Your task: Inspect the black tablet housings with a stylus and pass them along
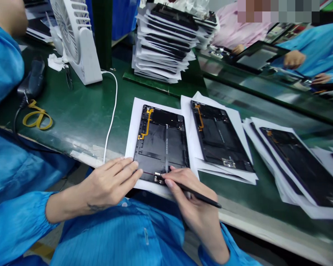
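Note:
My left hand [108, 183] lies flat on the lower left edge of an opened tablet housing [161, 147], its fingertips on the black back panel. The housing rests on a white paper sheet [130, 147] and carries an orange flex cable [146, 123] at its upper left. My right hand [191, 199] grips a slim black stylus-like tool [197, 193], with its tip down at a small connector [157, 177] near the housing's lower edge. A thin dark wire [150, 173] runs left from that connector. My fingers partly hide the tool's tip.
Two more opened tablets [219, 136] [302, 166] lie on papers to the right on the green bench. Behind stand a tall paper-interleaved stack [163, 44] and a white fan [77, 40]. Yellow scissors [37, 116] lie left. A co-worker's blue sleeve [310, 48] shows top right.

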